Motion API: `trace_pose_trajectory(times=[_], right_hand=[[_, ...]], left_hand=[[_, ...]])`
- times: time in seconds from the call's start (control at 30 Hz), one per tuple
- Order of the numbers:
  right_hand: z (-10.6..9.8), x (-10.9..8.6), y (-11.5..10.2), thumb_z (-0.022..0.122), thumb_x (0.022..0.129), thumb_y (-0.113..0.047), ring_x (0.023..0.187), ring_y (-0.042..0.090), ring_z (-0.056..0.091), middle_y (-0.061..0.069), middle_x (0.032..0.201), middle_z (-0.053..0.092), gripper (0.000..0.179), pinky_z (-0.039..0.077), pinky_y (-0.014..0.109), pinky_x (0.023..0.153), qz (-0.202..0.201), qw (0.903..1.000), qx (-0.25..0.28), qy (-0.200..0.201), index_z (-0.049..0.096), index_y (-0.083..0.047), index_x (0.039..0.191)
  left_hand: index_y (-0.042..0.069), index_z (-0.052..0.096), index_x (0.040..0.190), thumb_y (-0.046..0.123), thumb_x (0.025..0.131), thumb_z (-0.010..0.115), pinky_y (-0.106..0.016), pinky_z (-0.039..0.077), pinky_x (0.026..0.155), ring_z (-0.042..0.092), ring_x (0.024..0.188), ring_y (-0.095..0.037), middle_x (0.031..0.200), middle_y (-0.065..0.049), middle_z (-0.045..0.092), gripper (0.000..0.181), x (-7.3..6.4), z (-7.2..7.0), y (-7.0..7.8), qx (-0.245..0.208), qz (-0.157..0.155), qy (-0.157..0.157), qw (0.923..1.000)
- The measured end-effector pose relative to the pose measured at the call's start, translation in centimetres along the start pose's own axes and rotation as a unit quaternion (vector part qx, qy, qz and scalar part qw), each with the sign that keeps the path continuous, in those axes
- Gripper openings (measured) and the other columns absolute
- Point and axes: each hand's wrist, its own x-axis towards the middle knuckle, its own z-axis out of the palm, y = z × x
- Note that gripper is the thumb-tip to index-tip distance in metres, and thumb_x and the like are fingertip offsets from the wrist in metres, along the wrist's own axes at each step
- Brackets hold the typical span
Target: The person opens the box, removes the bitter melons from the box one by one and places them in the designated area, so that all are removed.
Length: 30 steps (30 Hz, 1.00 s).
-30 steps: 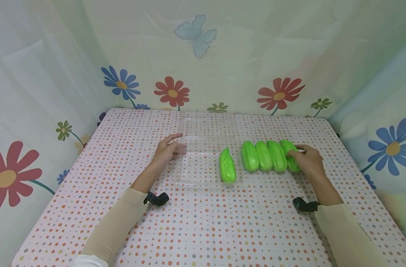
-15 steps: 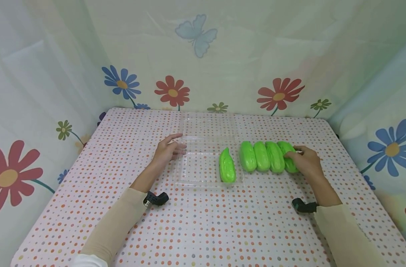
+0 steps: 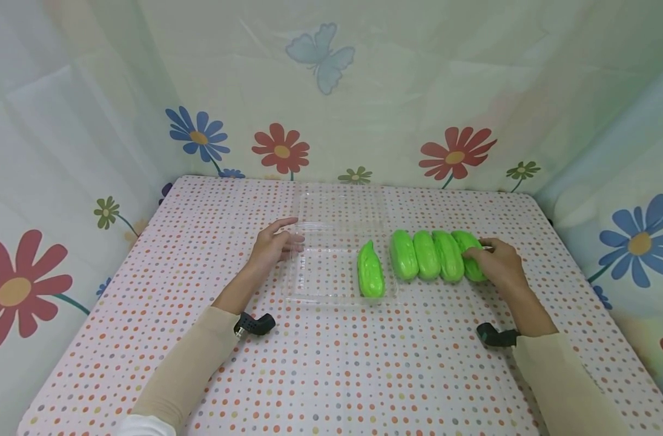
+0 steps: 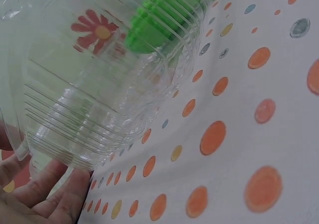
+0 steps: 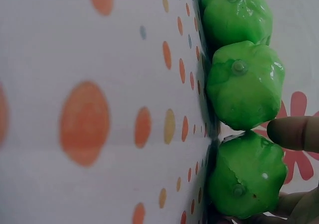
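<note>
A clear plastic clamshell box (image 3: 326, 300) lies opened flat on the table, its lid (image 3: 339, 209) toward the back wall. One bumpy, shiny green bitter melon (image 3: 371, 270) sits in the box's right side. Beside the box, several more bitter melons (image 3: 428, 255) stand side by side in a row. My right hand (image 3: 500, 263) grips the rightmost one (image 5: 249, 176), with the thumb (image 5: 294, 133) on its left and the fingers on its far side. My left hand (image 3: 269, 248) rests with loosely extended fingers against the box's left edge (image 4: 75, 134).
A dotted cloth covers the table (image 3: 331, 369). Behind and at both sides hang curtains (image 3: 385, 109) printed with flowers and a butterfly. A small black camera (image 3: 255, 325) is on the left wrist, another (image 3: 497, 335) on the right.
The row of bitter melons beside the box has shifted slightly left, along with my right hand, mostly in the first half second. My left hand and the box look still.
</note>
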Motion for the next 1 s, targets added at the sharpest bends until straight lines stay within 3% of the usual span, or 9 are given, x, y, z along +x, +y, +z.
trace_pose_trajectory(times=[0.3,0.5,0.6,0.73,1.0], right_hand=[[-0.2,0.2,0.1,0.054,0.098,-0.040,0.125,0.048,0.048,0.035,0.146,0.042,0.076,0.048,0.056,0.092,0.007,0.9998,0.020,0.001,0.031,0.005,0.156],[-0.5,0.0,-0.4,0.052,0.099,-0.037,0.133,0.050,0.041,0.033,0.149,0.041,0.071,0.044,0.060,0.099,-0.005,0.9976,0.049,0.050,0.033,0.002,0.156],[-0.4,-0.4,-1.5,0.054,0.099,-0.033,0.139,0.045,0.034,0.025,0.152,0.041,0.064,0.040,0.057,0.103,-0.009,0.9913,0.075,0.107,0.041,-0.002,0.153],[0.1,-1.5,-3.8,0.059,0.097,-0.028,0.133,0.035,0.041,0.018,0.147,0.049,0.054,0.041,0.046,0.096,-0.041,0.9809,0.105,0.158,0.051,-0.005,0.146],[1.4,-2.9,-7.5,0.062,0.096,-0.026,0.111,0.027,0.050,0.018,0.133,0.057,0.051,0.042,0.031,0.080,-0.108,0.9786,0.108,0.137,0.055,-0.003,0.140]], left_hand=[[0.018,0.053,0.148,0.014,0.100,0.045,-0.027,0.060,0.078,0.074,0.096,-0.023,0.121,-0.016,0.071,0.049,0.1,0.1,-0.1,-0.003,0.001,0.001,1.0000],[0.018,0.053,0.148,0.014,0.100,0.047,-0.026,0.060,0.076,0.074,0.094,-0.023,0.122,-0.018,0.071,0.049,0.1,0.1,0.0,-0.008,0.005,-0.001,1.0000],[0.017,0.054,0.147,0.014,0.100,0.049,-0.026,0.060,0.075,0.074,0.093,-0.023,0.121,-0.018,0.071,0.047,0.1,0.0,0.1,-0.011,0.006,0.001,0.9999],[0.017,0.054,0.148,0.014,0.100,0.049,-0.025,0.060,0.073,0.074,0.092,-0.021,0.122,-0.019,0.070,0.047,0.1,0.0,0.1,-0.009,0.006,0.000,0.9999],[0.018,0.053,0.148,0.014,0.099,0.048,-0.024,0.058,0.071,0.074,0.092,-0.022,0.123,-0.019,0.070,0.049,0.1,0.0,0.1,-0.004,0.004,0.002,1.0000]])
